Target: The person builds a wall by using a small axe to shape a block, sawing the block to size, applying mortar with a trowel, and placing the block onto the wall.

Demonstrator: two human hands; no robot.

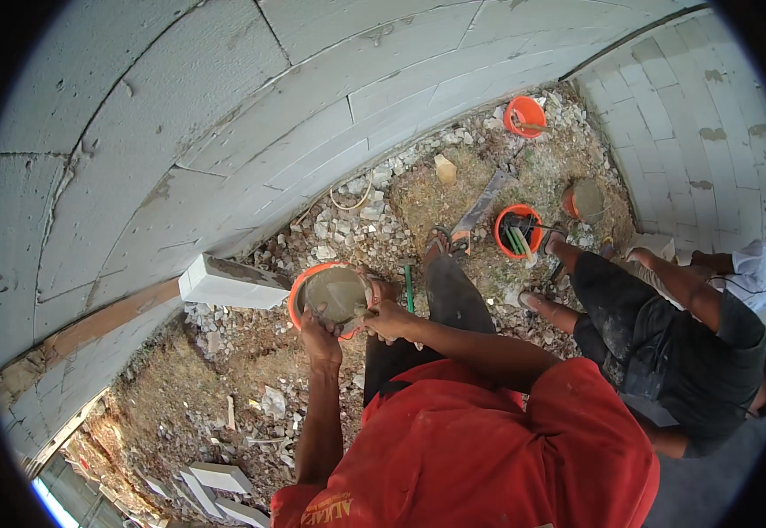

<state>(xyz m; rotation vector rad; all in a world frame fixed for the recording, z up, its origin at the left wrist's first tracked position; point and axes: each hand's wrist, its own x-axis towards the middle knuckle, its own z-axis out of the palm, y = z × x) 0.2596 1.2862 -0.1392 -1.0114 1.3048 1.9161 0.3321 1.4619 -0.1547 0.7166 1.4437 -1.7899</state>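
An orange bucket (295,299) filled with wet grey mortar (337,295) is in front of me, near the block wall. My left hand (320,341) grips its near rim, with fingertips over the edge beside the mortar. At the bucket's right side, my right hand (388,319) is closed, its fingers close to the mortar. What lies inside those right fingers is too small and hidden to make out. Just left of the bucket, a pale block (232,283) juts out from the wall. A green-handled tool (408,289) lies on the ground right of the bucket.
A pale block wall (313,114) curves along the left and far side. Rubble covers the ground. Ahead are a handsaw (478,211), an orange bucket of tools (499,231) and another orange bucket (525,113). A co-worker (656,326) is at right; loose blocks (222,478) lie lower left.
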